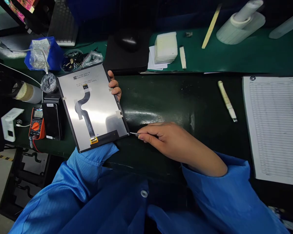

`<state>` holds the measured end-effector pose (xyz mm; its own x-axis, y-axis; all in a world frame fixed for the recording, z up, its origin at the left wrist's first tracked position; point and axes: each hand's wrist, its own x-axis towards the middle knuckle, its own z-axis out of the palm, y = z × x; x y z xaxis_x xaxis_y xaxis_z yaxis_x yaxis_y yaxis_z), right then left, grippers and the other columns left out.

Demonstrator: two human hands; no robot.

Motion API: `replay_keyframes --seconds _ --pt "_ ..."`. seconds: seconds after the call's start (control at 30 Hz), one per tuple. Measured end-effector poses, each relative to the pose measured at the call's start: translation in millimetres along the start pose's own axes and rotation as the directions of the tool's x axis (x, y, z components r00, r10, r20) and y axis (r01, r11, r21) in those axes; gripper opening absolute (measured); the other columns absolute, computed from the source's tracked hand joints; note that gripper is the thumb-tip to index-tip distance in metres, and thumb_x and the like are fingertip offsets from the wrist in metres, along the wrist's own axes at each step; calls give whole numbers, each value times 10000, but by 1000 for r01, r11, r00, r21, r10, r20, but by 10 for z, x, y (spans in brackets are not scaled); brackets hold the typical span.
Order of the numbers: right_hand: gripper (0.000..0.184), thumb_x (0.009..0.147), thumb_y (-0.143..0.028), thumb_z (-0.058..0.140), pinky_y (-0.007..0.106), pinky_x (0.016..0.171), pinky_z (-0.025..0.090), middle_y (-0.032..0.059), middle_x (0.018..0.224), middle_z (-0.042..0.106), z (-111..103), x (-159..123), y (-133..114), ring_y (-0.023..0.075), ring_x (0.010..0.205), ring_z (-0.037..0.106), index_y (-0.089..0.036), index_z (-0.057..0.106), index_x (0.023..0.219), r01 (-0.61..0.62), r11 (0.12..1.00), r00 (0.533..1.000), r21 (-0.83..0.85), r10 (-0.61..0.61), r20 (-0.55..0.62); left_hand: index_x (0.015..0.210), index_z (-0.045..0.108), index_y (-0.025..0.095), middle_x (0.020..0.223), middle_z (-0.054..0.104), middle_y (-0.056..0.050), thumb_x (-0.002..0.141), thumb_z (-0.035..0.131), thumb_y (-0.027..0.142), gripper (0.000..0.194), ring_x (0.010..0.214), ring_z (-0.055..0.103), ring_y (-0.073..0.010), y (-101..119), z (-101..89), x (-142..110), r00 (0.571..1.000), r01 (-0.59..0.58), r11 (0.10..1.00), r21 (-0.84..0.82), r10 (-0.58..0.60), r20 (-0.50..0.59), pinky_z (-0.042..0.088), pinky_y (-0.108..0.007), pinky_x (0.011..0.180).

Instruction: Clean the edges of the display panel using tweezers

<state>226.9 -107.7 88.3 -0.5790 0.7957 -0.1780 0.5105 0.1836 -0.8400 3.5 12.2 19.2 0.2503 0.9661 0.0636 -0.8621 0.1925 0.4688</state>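
Over the left part of the dark green counter (158,97), a tablet-type display panel (100,100) is held tilted, silver back up. Left hand (115,86) grasps it from underneath, fingers curled over the right edge; rest of that hand hidden by the panel, blue sleeve passing below. Right hand (169,139) pinches a thin metal tool (134,133) between thumb and fingers, tip at the panel's lower right corner; contact too small to confirm. On the back: black flex cable (87,120), S-curved, running from below the printed codes down to an orange-edged connector (94,140) near the bottom edge; pale tape tabs at both side edges.

Left of the panel: black device (51,120) with white labels, orange multimeter (36,125) just beside it, blue bin (56,53) farther up with bagged stuff inside. Beyond the panel: black mouse (129,41) on a mouse pad (127,63), white foam block (166,48) on white cards. Right side: tape-wrapped stick (227,100) lying near a ruled paper form (275,130). Lower left, below counter level: black tray (8,185) holding more panels.
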Motion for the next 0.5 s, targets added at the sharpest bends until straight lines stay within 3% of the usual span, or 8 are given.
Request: replay_keyframes --seconds 0.1,0.23,0.4,0.5 --pt "264 992 -359 505 293 622 483 -8 775 733 5 -6 2 167 704 671 -247 743 960 -64 998 997 23 64 34 1103 607 168 774 483 -38 691 102 976 1037 604 390 -94 -1 6 6 999 31 1000 0 -31 -24 401 -169 480" --pt "218 920 -435 640 265 507 426 -27 717 700 27 -15 6 141 576 618 -261 718 1026 -187 977 982 101 184 37 1061 609 161 722 445 -19 642 154 1006 1047 562 370 -77 -2 -15 38 996 59 998 16 -58 -64 318 -154 404" --pt "184 955 -362 594 284 662 494 -4 865 749 15 -13 2 173 785 684 -252 741 967 -59 997 998 44 60 -15 1062 623 174 761 475 -36 606 9 1008 1132 585 402 -87 -5 -13 42 999 1 1000 25 0 -35 335 -161 403" --pt "244 990 -337 523 298 684 496 -3 865 751 -1 -10 1 179 797 686 -241 739 930 -17 1000 1000 -1 17 6 1067 628 152 755 493 -40 632 62 1006 1113 584 396 -84 -9 3 25 1000 5 1000 12 -5 -24 350 -159 404"
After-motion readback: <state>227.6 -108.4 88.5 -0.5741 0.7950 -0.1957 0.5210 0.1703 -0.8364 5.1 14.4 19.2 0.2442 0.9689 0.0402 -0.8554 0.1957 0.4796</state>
